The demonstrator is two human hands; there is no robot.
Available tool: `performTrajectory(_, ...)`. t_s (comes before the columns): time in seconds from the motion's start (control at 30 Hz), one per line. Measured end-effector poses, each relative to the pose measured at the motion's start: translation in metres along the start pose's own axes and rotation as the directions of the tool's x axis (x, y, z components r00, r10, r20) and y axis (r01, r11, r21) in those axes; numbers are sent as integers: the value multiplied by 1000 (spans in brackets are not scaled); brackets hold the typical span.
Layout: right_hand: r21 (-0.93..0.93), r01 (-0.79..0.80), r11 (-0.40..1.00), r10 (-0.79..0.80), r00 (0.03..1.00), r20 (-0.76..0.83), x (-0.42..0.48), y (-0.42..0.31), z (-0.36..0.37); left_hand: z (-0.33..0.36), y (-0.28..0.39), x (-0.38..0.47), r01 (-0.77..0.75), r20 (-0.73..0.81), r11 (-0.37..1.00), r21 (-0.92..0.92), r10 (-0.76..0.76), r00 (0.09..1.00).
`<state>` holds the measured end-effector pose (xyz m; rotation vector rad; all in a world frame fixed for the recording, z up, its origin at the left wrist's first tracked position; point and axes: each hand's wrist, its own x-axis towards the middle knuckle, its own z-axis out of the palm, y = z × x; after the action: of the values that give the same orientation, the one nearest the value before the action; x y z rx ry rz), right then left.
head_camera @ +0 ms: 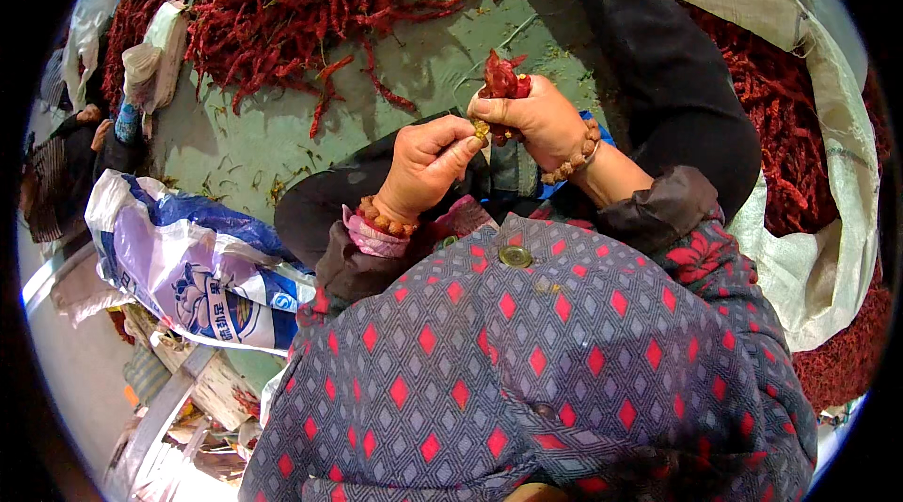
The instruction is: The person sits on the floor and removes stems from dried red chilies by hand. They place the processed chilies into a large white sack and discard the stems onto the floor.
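My right hand (547,122) is closed around a small bunch of dried red chilies (502,75), whose wrinkled bodies stick out above the thumb and whose lower ends show beneath it. Beside it, my left hand (429,162) pinches yellowish chili stems (481,129) between thumb and forefinger, close under the right thumb. Both hands are held over my lap, between my bent legs in black trousers (677,85). A brown bead bracelet circles each wrist. What the right palm covers is hidden.
A large heap of dried red chilies (282,22) covers the far floor (282,121). On the right stands a white woven sack (850,220) holding chilies. A printed blue-and-white plastic bag (204,262) lies at left, near split wood (219,389). Another person's hand (102,135) shows at far left.
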<state>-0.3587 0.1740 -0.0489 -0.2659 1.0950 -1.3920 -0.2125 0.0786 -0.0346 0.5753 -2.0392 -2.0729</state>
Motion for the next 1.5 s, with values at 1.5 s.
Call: performTrajectory(1.5, -183, 82, 980, -84, 996, -3, -10, -9, -5, 2, 17, 1, 59, -132, 989, 133, -41, 990)
